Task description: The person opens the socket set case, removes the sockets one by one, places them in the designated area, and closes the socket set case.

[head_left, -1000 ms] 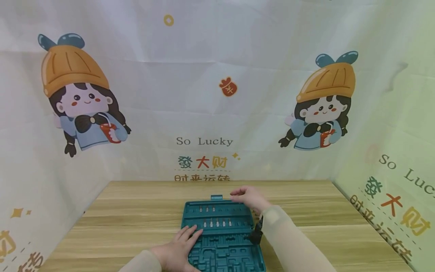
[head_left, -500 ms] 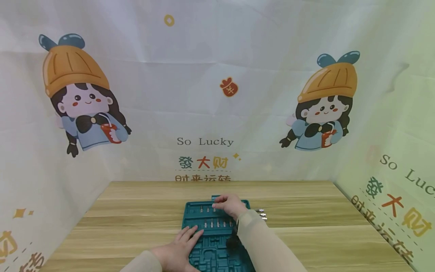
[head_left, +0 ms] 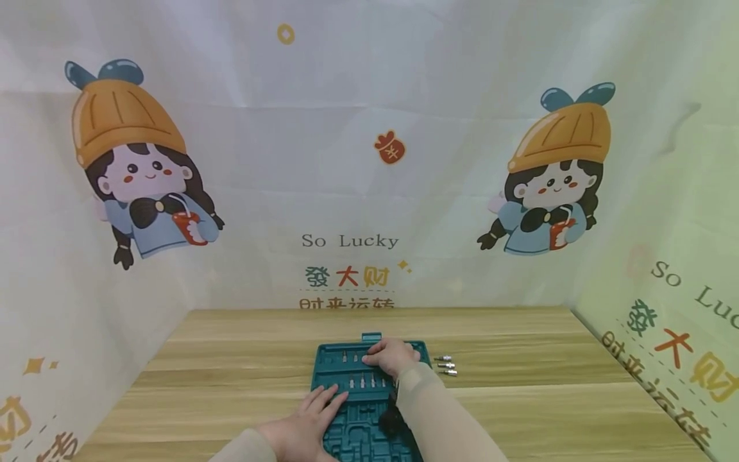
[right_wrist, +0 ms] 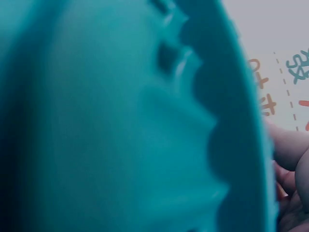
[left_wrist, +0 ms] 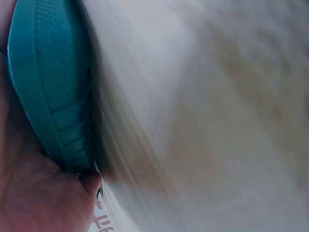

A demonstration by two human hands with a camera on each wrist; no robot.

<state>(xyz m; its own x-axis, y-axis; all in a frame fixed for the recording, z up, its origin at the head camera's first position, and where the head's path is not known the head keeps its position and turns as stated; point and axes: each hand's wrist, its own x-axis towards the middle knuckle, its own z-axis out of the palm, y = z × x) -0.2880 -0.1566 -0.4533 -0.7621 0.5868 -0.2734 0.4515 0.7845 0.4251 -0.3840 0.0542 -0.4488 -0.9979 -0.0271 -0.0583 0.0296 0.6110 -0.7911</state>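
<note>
A teal tool-bit case (head_left: 372,407) lies opened out on the wooden table, small metal bits (head_left: 362,381) standing in two rows of its far half. My left hand (head_left: 303,420) rests on the case's left edge with its fingers spread and straight; the left wrist view has the palm along the teal side wall (left_wrist: 58,96). At the far row, my right hand (head_left: 395,357) pinches with thumb and forefinger at the third bit's place, and the fingers hide that bit. In the right wrist view the case wall blocks much of the right hand (right_wrist: 292,169).
Several loose metal bits (head_left: 446,365) lie on the table (head_left: 519,372) just right of the case. A latch tab (head_left: 371,336) sticks out at the case's far edge. A printed cloth (head_left: 450,192) hangs behind the table and at its sides.
My right hand has moved left from the case's far right corner to the third bit of the far row, uncovering the loose bits on the table. The left hand has stayed in place.
</note>
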